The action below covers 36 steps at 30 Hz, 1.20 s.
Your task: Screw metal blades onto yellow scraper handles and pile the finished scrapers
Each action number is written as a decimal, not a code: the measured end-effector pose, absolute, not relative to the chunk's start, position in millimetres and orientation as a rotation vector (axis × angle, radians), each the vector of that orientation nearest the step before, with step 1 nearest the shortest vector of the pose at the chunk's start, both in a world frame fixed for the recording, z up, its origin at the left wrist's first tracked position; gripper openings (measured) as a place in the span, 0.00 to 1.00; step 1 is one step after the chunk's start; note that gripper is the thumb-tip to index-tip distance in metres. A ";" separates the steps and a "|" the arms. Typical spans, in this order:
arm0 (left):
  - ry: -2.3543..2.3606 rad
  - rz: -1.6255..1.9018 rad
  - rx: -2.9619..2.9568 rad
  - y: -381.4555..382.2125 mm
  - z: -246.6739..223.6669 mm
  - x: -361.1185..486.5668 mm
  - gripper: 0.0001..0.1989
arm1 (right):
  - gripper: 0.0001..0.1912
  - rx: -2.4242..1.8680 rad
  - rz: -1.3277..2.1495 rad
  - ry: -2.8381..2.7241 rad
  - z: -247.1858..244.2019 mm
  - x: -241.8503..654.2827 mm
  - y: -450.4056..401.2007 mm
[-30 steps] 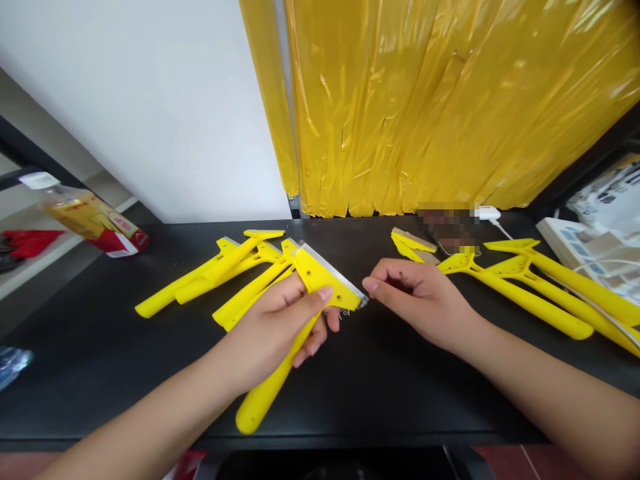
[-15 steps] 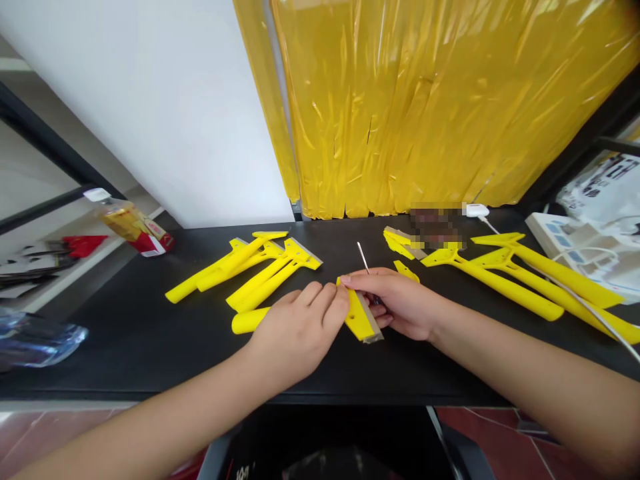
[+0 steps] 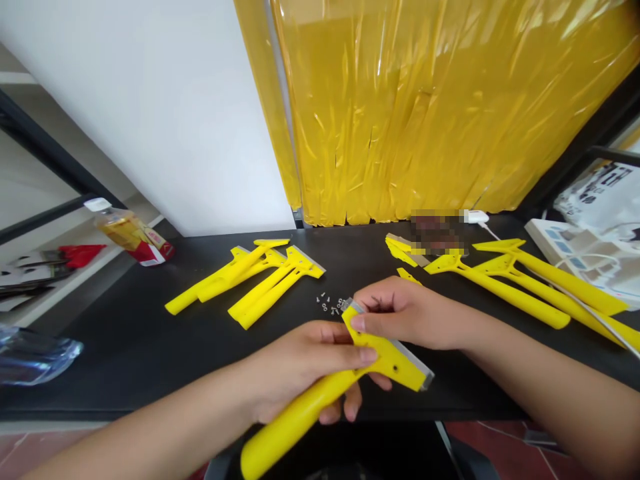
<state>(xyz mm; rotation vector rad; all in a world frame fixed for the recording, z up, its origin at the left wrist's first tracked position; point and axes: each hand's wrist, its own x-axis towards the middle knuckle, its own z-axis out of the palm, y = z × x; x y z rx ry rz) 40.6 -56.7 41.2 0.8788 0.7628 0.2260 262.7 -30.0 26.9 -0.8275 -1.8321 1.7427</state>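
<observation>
Tabletop: screws beyond held scraper

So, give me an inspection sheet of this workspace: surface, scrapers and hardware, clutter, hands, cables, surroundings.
Surface: black tabletop, scrapers and small hardware spread over it.
Scrapers: one yellow scraper in hand; scrapers on the left and scrapers on the right lying down.
Hardware: small metal screws and nuts loose beyond the held scraper's head.
Clutter: drink bottle with white cap, back left; clear plastic item, cut off by the frame.
Hands: left hand grips the neck, thumb on the head; right hand pinches the head's far corner.
Cables: white cable among the right-hand scrapers.
Surroundings: white panel and yellow plastic sheeting behind.
</observation>
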 end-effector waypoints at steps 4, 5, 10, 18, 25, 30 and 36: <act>0.708 0.220 0.830 -60.1 31.9 52.3 0.11 | 0.20 -0.836 1.620 -2.039 31.3 270.4 -25.3; 0.703 0.229 0.828 -60.1 30.4 54.0 0.12 | 0.20 -0.848 1.616 -2.061 31.3 271.9 -24.0; 0.715 0.211 0.837 -57.1 20.5 57.0 0.17 | 0.19 -0.904 1.741 -1.977 25.6 272.1 -21.9; 0.768 0.376 0.876 -36.3 24.9 42.7 0.20 | 0.27 -1.215 1.435 -1.856 11.8 262.3 -11.6; 0.845 0.986 0.859 22.2 39.0 12.3 0.09 | 0.14 -1.464 0.915 -1.978 -10.6 270.8 3.1; 0.867 0.946 0.923 25.3 24.9 11.2 0.12 | 0.21 -1.348 0.818 -2.253 -12.5 267.9 -2.3; 0.878 0.867 1.034 14.2 15.9 12.9 0.16 | 0.21 -1.314 0.672 -2.398 -12.0 263.7 -5.1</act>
